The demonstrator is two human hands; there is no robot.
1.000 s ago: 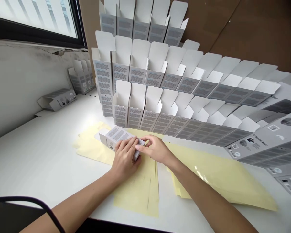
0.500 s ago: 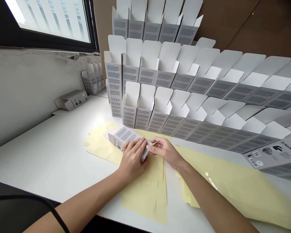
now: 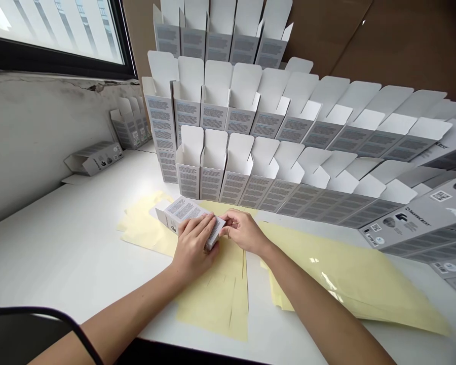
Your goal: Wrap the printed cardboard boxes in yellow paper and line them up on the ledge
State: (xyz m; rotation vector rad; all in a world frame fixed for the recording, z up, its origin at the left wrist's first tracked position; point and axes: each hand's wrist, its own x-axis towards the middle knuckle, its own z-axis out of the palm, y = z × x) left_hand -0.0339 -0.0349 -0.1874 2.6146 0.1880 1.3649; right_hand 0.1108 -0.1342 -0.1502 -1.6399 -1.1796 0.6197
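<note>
A small printed carton (image 3: 184, 209) lies on its side on yellow sheets (image 3: 213, 309), its open flap end pointing left. My left hand (image 3: 195, 243) is wrapped over the carton's near end, fingers flat across the top and thumb below. At that same end my right hand (image 3: 243, 230) has thumb and forefinger pinched at the carton's edge. Whatever small part sits between those fingertips is mostly hidden; it looks like the carton's end flap or edge.
Rows of upright open cartons (image 3: 235, 175) stand behind the hands, stacked in tiers. More cartons (image 3: 414, 223) lie at the right. A loose carton (image 3: 95, 158) rests by the wall on the left. A yellow sheet pile (image 3: 338, 274) covers the right of the white table (image 3: 99, 253). A black cable (image 3: 57, 315) crosses lower left.
The view has swung a little to the right, so everything sits further left. My left hand still holds the carton; my right fingers have shifted slightly at its end.
</note>
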